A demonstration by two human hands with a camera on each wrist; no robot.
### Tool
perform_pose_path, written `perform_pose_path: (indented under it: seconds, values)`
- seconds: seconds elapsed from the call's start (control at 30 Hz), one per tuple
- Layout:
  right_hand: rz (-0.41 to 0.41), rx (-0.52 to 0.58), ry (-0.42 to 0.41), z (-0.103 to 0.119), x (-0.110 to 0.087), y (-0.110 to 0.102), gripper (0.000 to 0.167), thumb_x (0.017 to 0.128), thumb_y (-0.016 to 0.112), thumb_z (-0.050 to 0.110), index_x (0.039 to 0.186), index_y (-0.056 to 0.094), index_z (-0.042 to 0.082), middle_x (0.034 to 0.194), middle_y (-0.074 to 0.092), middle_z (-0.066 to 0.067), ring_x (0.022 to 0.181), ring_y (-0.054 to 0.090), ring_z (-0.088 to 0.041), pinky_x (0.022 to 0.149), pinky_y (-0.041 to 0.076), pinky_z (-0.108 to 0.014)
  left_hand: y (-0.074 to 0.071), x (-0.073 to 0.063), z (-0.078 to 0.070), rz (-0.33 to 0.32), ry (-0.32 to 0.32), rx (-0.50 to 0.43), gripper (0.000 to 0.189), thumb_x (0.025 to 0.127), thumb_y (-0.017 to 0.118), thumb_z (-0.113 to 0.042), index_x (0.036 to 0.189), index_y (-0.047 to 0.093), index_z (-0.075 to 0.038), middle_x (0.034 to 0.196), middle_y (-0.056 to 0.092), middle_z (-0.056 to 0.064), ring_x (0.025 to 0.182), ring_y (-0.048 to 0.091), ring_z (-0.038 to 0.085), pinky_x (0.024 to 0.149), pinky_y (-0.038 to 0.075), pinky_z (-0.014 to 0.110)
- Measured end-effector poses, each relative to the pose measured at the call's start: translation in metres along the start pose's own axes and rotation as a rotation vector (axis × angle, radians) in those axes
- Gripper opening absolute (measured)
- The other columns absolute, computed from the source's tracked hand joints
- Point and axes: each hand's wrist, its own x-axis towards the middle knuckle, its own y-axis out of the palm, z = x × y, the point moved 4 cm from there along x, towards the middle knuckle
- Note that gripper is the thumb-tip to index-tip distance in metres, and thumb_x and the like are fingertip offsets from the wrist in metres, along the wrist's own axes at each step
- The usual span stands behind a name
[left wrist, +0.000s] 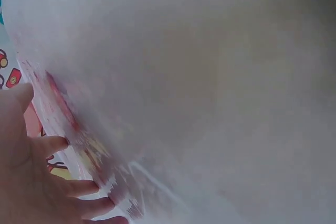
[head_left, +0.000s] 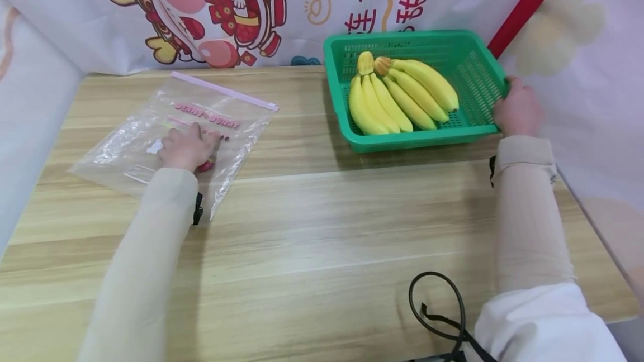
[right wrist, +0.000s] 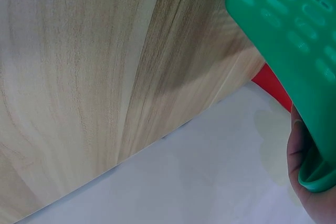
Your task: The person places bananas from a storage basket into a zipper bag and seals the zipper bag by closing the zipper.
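My left hand (head_left: pixel 185 148) lies on a clear zip bag (head_left: pixel 115 147) with pink lettering and a pale purple slider strip. Seen from the left wrist, the fingers (left wrist: pixel 81 187) are spread and fairly straight against the plastic film (left wrist: pixel 173 103). At the back right, my right hand (head_left: pixel 520 108) grips the right end of a green plastic basket (head_left: pixel 427 137). In the right wrist view that hand (right wrist: pixel 302 156) curls round the rim of the basket (right wrist: pixel 294 77). Two bunches of yellow bananas (head_left: pixel 374 106) lie inside, toward its left side.
The wooden table (head_left: pixel 322 250) meets a printed white cloth (head_left: pixel 297 10) at the back. A red strip (head_left: pixel 528 7) runs up behind the basket. Near the front edge, a looped black cable (head_left: pixel 436 274) lies by my right sleeve.
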Motion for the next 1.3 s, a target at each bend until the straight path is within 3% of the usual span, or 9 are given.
perform_pose_path:
  seconds: [0.17,0.47,1.0,1.13,1.3]
  values:
    - [-0.011,0.019,-0.002,-0.001,0.002,0.001,0.060,0.096,0.028,0.015,0.153,0.015,0.009,0.146,0.034,-0.032,0.126,0.040,-0.048,0.101,0.035,-0.062,0.003,0.003,0.003,0.034,0.026,-0.014,0.093,0.091,0.026,-0.069,0.153,-0.008,-0.009,0.145,-0.011,0.047,0.134,-0.003,0.066,0.107,0.009,0.075]
    - [0.000,0.029,0.003,-0.004,0.007,0.005,0.060,0.096,0.029,0.015,0.154,0.013,0.010,0.147,0.033,-0.031,0.128,0.039,-0.047,0.103,0.034,-0.061,0.002,0.003,0.013,0.109,0.102,-0.007,0.093,0.091,0.023,-0.070,0.150,-0.017,-0.010,0.144,-0.031,0.039,0.133,-0.022,0.062,0.106,-0.003,0.075]
    - [0.004,0.033,0.005,-0.007,0.004,0.002,0.060,0.096,0.028,0.016,0.154,0.012,0.010,0.147,0.032,-0.032,0.127,0.037,-0.047,0.100,0.033,-0.062,0.004,0.005,0.010,0.177,0.142,0.025,0.091,0.092,0.019,-0.070,0.149,-0.021,-0.011,0.141,-0.037,0.037,0.132,-0.027,0.061,0.106,-0.009,0.075]
    - [-0.002,0.016,0.007,-0.006,0.004,0.002,0.060,0.096,0.028,0.016,0.154,0.013,0.010,0.147,0.032,-0.031,0.129,0.038,-0.047,0.100,0.034,-0.063,0.004,0.006,0.011,0.176,0.184,0.062,0.089,0.093,0.018,-0.068,0.149,-0.020,-0.010,0.142,-0.035,0.038,0.132,-0.025,0.061,0.106,-0.008,0.074]
    - [-0.015,-0.003,0.003,-0.002,0.004,0.002,0.059,0.096,0.029,0.016,0.154,0.015,0.010,0.147,0.035,-0.031,0.130,0.039,-0.046,0.100,0.035,-0.062,0.003,0.011,0.015,0.185,0.288,0.104,0.088,0.095,0.025,-0.064,0.151,-0.014,-0.009,0.145,-0.031,0.038,0.133,-0.024,0.061,0.106,-0.008,0.074]
